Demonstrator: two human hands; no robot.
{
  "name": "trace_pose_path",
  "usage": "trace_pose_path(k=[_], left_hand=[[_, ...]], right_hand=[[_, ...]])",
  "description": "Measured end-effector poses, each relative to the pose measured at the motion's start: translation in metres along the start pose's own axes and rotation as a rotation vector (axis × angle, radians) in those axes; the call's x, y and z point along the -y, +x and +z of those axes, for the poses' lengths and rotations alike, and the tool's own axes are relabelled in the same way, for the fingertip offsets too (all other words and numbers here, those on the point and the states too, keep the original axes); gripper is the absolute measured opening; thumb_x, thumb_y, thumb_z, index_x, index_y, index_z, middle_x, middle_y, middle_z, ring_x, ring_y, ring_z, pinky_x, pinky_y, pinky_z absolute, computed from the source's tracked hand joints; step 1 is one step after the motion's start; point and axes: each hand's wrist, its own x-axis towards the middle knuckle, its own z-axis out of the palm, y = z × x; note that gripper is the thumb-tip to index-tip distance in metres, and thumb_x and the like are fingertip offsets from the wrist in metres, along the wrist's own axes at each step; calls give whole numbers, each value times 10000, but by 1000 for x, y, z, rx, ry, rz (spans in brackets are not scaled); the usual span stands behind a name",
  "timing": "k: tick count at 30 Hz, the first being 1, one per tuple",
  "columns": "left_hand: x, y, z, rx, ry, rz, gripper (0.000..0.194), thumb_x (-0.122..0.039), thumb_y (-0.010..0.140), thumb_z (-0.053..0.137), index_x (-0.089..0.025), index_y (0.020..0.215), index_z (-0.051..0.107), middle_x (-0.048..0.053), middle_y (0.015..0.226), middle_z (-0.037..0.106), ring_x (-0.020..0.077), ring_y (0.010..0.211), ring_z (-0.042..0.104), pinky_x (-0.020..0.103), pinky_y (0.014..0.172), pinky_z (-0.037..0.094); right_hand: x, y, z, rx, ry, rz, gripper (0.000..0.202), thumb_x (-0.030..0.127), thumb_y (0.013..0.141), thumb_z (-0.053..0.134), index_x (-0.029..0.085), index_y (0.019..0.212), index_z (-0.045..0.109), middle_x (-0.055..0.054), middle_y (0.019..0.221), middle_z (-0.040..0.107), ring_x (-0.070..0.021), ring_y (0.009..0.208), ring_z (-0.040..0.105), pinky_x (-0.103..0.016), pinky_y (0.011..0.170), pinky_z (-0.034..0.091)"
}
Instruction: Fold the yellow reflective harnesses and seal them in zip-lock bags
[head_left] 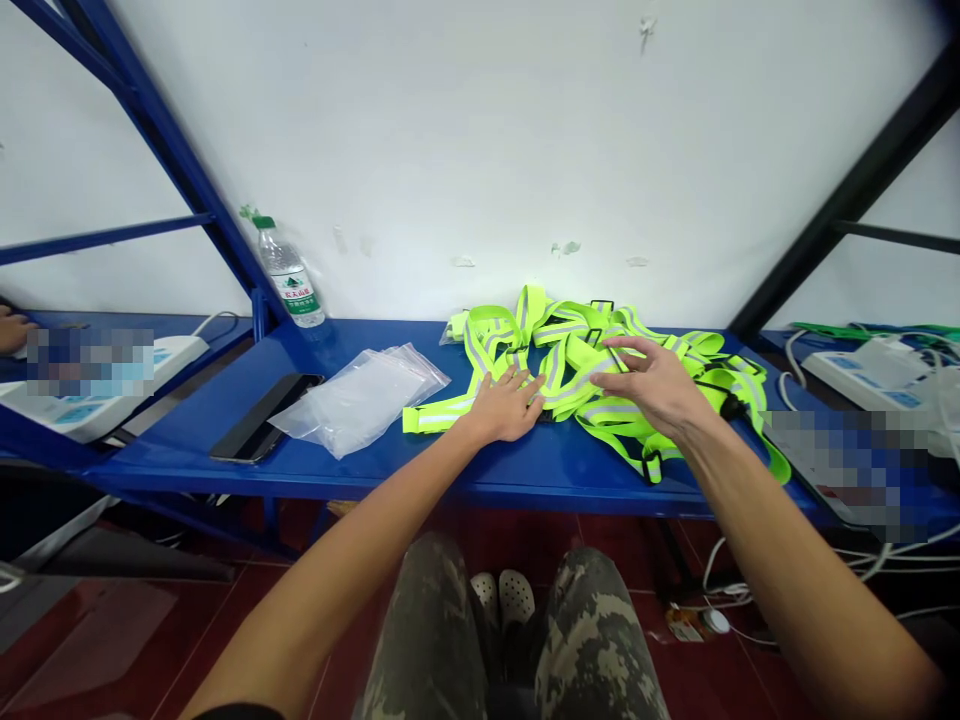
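Neon yellow straps [566, 385] with grey reflective stripes and black buckles lie in a tangled heap on the blue table [360, 478]. My left hand [508, 404] rests on the left part of the heap, palm down and fingers spread. A flat strap end sticks out to its left. Over the middle of the heap is my right hand [651, 382], its fingers apart and curved, with the fingertips at a strap; it grips nothing that I can see. Clear plastic bags [364, 400] lie left of the straps.
A black phone [266, 418] lies left of the bags. A water bottle [291, 275] stands by the wall at the table's back left. Blue and black frame posts flank the table. A small jar [716, 621] and cables are on the floor at right.
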Motion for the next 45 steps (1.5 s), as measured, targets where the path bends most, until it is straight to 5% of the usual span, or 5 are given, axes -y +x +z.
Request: trace_pose_path(k=[5, 13, 27, 39, 45], left_hand=[[-1, 0, 10, -212, -51, -4, 549, -445, 1011, 340, -176, 1482, 424, 124, 1541, 460, 334, 1486, 310, 630, 1166, 276], [7, -5, 4, -640, -344, -64, 376, -155, 934, 377, -143, 1275, 536, 92, 1139, 686, 230, 1107, 600, 387, 1021, 466], [15, -17, 9, -587, -161, 76, 301, -128, 912, 448, -127, 1150, 633, 131, 1105, 635, 243, 1062, 601, 381, 973, 491], [8, -20, 6, -488, -92, 38, 96, -150, 863, 513, -200, 916, 575, 55, 927, 692, 231, 923, 607, 364, 868, 486], [7, -19, 5, -456, -135, -15, 191, -158, 890, 527, -204, 1069, 578, 29, 925, 721, 238, 965, 618, 367, 875, 490]], right_hand=[[-22, -7, 50, -214, -236, -352, 531, 185, 690, 666, 166, 1208, 548, -66, 910, 642, -221, 806, 624, -365, 736, 531], [-50, -13, 71, -29, -747, -806, 205, 35, 789, 493, 190, 875, 594, -100, 919, 684, -269, 905, 599, -388, 822, 490], [-55, -18, 50, 70, -856, -1070, 185, 63, 838, 538, 154, 908, 684, -128, 1022, 667, -274, 965, 578, -400, 836, 505], [-44, -28, 48, 264, -1087, -888, 220, 223, 921, 529, 151, 925, 737, -105, 1063, 690, -253, 947, 587, -376, 816, 473], [-35, -36, 66, 289, -1180, -862, 241, 237, 954, 506, 129, 1033, 707, -135, 1071, 690, -284, 1052, 564, -396, 840, 427]])
